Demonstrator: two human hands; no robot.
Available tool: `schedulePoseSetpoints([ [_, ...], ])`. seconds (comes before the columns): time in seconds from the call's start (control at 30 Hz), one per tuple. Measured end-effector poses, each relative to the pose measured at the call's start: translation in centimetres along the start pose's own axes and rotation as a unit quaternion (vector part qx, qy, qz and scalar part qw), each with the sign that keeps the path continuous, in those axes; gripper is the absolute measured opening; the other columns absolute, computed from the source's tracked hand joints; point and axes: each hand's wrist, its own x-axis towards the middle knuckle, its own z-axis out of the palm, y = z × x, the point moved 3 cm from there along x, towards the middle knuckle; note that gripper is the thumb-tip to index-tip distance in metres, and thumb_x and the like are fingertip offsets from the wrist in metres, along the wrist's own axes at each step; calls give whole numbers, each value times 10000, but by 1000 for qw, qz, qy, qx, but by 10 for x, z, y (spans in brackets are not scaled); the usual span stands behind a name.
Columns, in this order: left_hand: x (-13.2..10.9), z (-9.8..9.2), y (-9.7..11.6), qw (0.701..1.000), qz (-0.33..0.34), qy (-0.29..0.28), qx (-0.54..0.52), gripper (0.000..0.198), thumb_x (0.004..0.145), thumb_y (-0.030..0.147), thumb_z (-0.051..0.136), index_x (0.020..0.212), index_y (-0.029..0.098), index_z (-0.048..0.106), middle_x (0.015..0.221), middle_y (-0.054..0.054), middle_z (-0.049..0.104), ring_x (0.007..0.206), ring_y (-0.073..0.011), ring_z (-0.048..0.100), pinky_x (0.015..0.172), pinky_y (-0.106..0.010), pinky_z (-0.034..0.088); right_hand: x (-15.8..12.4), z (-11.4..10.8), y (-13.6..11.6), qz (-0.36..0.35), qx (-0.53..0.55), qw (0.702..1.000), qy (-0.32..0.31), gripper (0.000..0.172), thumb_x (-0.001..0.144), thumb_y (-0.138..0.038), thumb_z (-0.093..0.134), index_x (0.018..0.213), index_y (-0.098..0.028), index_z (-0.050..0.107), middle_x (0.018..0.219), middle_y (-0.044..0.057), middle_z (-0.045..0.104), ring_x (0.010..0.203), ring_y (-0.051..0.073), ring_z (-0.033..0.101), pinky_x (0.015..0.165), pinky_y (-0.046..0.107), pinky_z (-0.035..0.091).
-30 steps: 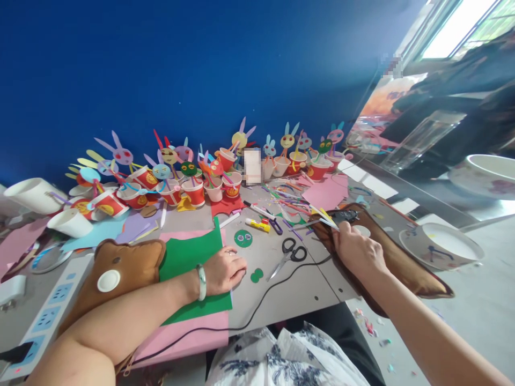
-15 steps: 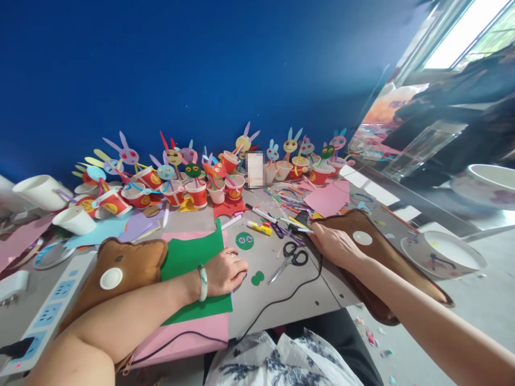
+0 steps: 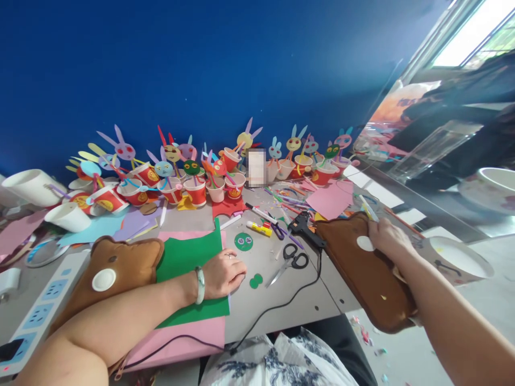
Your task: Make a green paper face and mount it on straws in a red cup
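Note:
My left hand [image 3: 223, 273], with a pale bangle on the wrist, rests with curled fingers on a green paper sheet [image 3: 185, 257] that lies over pink paper [image 3: 181, 338]. A small green double-circle cutout [image 3: 256, 280] lies just right of its fingertips. My right hand [image 3: 388, 238] is over the far end of a brown cushion [image 3: 362, 279] and pinches a thin pale paper strip [image 3: 369, 209] that points up and away. A black glue gun [image 3: 302, 225] lies on the table to its left, its cord [image 3: 273, 308] trailing toward me. Scissors [image 3: 292, 257] lie between my hands.
Several red paper cups with paper rabbit heads [image 3: 193, 185] line the blue wall. A second brown cushion [image 3: 120, 268] is under my left forearm beside a power strip [image 3: 40, 305]. Nearby are a round green face cutout [image 3: 243, 242], a yellow glue stick [image 3: 259, 228], a pink sheet [image 3: 328, 198] and a paper bowl [image 3: 458, 254].
My right hand has set the glue gun down on the table and moved right over the brown cushion, keeping a paper strip. My left hand has stayed on the green sheet.

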Motion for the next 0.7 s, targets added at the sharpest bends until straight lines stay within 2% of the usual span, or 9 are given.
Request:
schedulePoseSetpoints([
  [0.1, 0, -2, 1, 1000, 0, 6, -4, 188, 931, 168, 432, 811, 204, 572, 733, 4, 674, 714, -145, 620, 1005, -347, 432, -13, 8, 0, 37, 7, 999, -33, 528, 1006, -365, 192, 1078, -30, 594, 932, 323, 661, 744, 302, 615, 627, 359, 384],
  [0.27, 0, -2, 1, 1000, 8, 17, -3, 179, 932, 162, 439, 815, 202, 568, 735, 9, 674, 711, -141, 620, 1000, -340, 431, -36, 8, -13, 41, 6, 996, -80, 444, 998, -370, 253, 1005, -107, 610, 958, 265, 680, 773, 286, 633, 632, 340, 377],
  [0.4, 0, 0, 1, 999, 20, 30, 0, 172, 928, 151, 442, 821, 198, 569, 731, 13, 671, 705, -139, 618, 996, -335, 425, -43, 3, -18, 60, -12, 995, -81, 463, 1003, -384, 228, 1058, -107, 595, 945, 260, 682, 781, 297, 649, 623, 352, 368],
  [0.5, -1, 2, 0, 1000, 17, 23, 0, 183, 932, 155, 433, 815, 199, 568, 732, 8, 669, 710, -144, 614, 994, -340, 423, -41, -11, -25, 68, -31, 996, -57, 475, 1004, -387, 232, 1086, -84, 588, 1050, 290, 659, 944, 340, 641, 698, 385, 380],
  [0.57, -1, 3, -1, 1000, 11, 10, -4, 185, 936, 172, 434, 812, 198, 568, 736, -2, 667, 716, -149, 610, 1000, -350, 420, -42, -27, -39, 53, -42, 998, -18, 444, 1002, -363, 247, 1097, -76, 572, 1172, 300, 618, 1106, 368, 578, 791, 406, 381],
  [0.6, -1, 3, -1, 1000, 7, 4, -10, 180, 936, 183, 439, 813, 197, 569, 738, -6, 666, 715, -151, 607, 1006, -357, 417, -44, -38, -50, 18, -45, 999, 16, 410, 996, -351, 270, 1065, -84, 573, 1149, 282, 632, 1101, 360, 579, 801, 399, 386],
  [0.63, -1, 3, -2, 1000, 0, -1, -21, 171, 934, 193, 446, 819, 196, 571, 733, -6, 662, 706, -150, 601, 1016, -365, 412, -48, -48, -64, -13, -32, 998, 43, 383, 992, -340, 271, 1039, -105, 571, 1103, 256, 650, 1060, 340, 596, 791, 390, 394],
  [0.7, -1, 1, -3, 998, -17, -7, -56, 148, 923, 204, 463, 835, 194, 582, 700, 4, 643, 673, -143, 580, 1023, -377, 407, -59, -61, -97, -64, 63, 996, 24, 340, 984, -376, 299, 956, -160, 560, 922, 173, 682, 853, 275, 628, 699, 350, 408],
])
